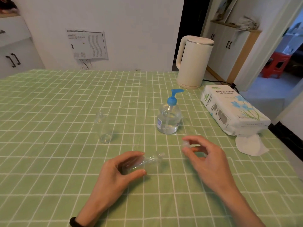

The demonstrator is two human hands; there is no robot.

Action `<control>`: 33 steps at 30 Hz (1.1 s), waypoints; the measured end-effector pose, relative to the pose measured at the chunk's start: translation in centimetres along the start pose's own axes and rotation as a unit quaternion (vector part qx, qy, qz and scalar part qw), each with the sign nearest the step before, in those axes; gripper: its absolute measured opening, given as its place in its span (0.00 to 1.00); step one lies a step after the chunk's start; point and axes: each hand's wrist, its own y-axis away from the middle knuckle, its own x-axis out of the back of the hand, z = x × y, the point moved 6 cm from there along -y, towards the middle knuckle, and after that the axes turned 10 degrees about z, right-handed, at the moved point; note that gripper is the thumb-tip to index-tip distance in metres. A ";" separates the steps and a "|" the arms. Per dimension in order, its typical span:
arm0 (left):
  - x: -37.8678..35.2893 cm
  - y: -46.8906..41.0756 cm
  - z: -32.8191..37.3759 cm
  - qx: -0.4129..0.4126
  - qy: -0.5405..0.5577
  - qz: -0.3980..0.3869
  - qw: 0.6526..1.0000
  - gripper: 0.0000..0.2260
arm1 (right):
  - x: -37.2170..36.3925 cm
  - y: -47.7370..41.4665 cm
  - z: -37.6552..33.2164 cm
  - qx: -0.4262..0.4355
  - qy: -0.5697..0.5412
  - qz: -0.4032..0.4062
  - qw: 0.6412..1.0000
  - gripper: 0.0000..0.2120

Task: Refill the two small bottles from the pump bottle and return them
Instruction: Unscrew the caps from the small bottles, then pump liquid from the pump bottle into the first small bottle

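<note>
- My left hand [121,167] grips one small bottle [147,160], tipped sideways with its neck pointing right, toward the table's [49,161] near edge.
- My right hand [205,154] pinches a clear cap [186,143], apart from that neck.
- I see the second small bottle [103,128] upright mid-table.
- The pump bottle [168,118] stands nearer the right edge.
</note>
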 end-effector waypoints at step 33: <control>1.1 -0.3 0.3 0.031 0.106 0.093 0.990 0.20 | -3.2 -9.4 0.8 -0.032 0.031 -0.065 0.997 0.49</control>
